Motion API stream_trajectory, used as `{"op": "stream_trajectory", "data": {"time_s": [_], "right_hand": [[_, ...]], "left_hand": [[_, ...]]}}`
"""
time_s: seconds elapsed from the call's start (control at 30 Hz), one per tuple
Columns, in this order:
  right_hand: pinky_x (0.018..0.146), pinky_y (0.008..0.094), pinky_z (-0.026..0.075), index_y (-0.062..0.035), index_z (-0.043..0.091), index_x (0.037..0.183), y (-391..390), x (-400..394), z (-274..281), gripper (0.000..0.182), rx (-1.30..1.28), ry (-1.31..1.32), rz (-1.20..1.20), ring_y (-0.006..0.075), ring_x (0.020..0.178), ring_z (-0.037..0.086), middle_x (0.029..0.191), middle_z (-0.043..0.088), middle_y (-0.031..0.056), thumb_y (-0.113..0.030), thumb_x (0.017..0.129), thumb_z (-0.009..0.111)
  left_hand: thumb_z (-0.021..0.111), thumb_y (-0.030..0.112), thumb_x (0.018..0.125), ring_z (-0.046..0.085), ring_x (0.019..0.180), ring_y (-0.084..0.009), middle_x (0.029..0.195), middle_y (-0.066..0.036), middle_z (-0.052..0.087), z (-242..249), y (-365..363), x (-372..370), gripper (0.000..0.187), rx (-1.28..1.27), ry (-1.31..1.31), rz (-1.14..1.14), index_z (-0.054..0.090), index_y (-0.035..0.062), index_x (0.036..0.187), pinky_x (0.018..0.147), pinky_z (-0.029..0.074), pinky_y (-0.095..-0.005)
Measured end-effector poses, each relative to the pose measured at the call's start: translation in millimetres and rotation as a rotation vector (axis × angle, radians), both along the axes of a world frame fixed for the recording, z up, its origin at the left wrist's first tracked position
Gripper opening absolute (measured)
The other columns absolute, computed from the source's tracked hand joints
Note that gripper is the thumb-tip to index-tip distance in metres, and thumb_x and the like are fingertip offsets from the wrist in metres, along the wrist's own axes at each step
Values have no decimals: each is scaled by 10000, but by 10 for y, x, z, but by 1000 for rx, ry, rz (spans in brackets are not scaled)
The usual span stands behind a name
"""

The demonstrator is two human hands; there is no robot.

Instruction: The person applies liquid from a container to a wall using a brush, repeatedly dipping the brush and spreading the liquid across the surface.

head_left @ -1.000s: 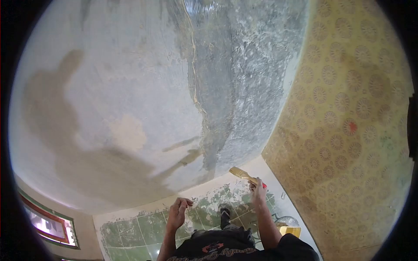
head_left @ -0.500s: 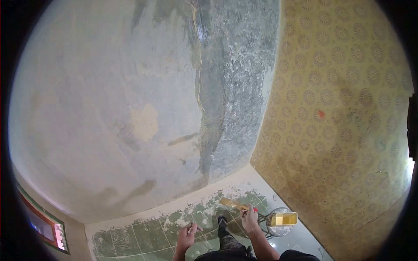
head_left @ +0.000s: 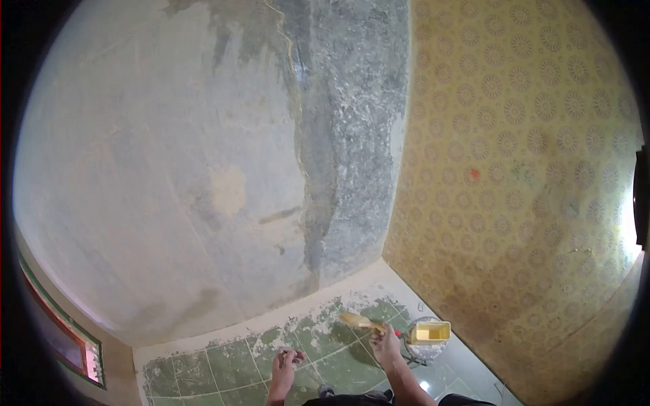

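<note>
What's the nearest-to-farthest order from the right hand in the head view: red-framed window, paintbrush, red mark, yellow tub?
From the right hand:
1. Paintbrush, in its grip.
2. Yellow tub, just to the right.
3. Red mark, upper right, on the patterned wall.
4. Red-framed window, far left.

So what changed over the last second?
The view shifted. In frame, the brush in the right hand moved down, from the wall's foot to over the green tiles. The large shadow on that wall mostly went. The yellow tub, partly covered before, now shows clear of the arm. Nothing visibly grasped or released; right hand still grips the brush.
</note>
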State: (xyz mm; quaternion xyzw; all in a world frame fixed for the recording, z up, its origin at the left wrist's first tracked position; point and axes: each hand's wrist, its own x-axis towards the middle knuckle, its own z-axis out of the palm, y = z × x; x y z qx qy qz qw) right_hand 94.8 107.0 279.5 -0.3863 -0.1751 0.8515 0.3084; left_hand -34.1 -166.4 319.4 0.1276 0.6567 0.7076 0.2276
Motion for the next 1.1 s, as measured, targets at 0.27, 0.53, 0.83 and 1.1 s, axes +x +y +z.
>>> {"op": "stream_trajectory", "data": {"time_s": [0.27, 0.53, 0.83, 1.1], "right_hand": [[634, 306, 520, -27, 634, 1027, 23, 892, 297, 237, 46, 101, 97, 159, 732, 614, 879, 650, 76, -261, 1019, 599], [634, 250, 503, -48, 649, 1120, 701, 2408, -122, 335, 114, -61, -161, 134, 724, 614, 868, 643, 37, -364, 1038, 573], [621, 244, 417, -50, 686, 1087, 1176, 3084, -184, 342, 486, -415, -229, 101, 706, 586, 844, 680, 56, -368, 1039, 571], [639, 246, 438, -19, 653, 1028, 1371, 2929, -398, 312, 638, -616, -220, 95, 706, 589, 838, 711, 63, -311, 1059, 549]], "left_hand": [[485, 201, 1054, 691, 878, -183, 946, -112, 714, -159, 690, 915, 215, -50, 134, -165, 577, 12, 1010, 816, 525, -312], [435, 198, 1086, 668, 880, -162, 957, -94, 709, 25, 1331, 2176, 264, -118, 276, -378, 594, 0, 1010, 825, 516, -310], [454, 261, 1084, 585, 768, -143, 885, -73, 712, 99, 1639, 2601, 334, -280, 333, -438, 626, 8, 952, 759, 485, -308], [455, 228, 1083, 598, 804, -127, 873, -58, 683, -214, 1960, 2242, 297, -307, 224, -538, 616, 2, 977, 787, 503, -306]]}}
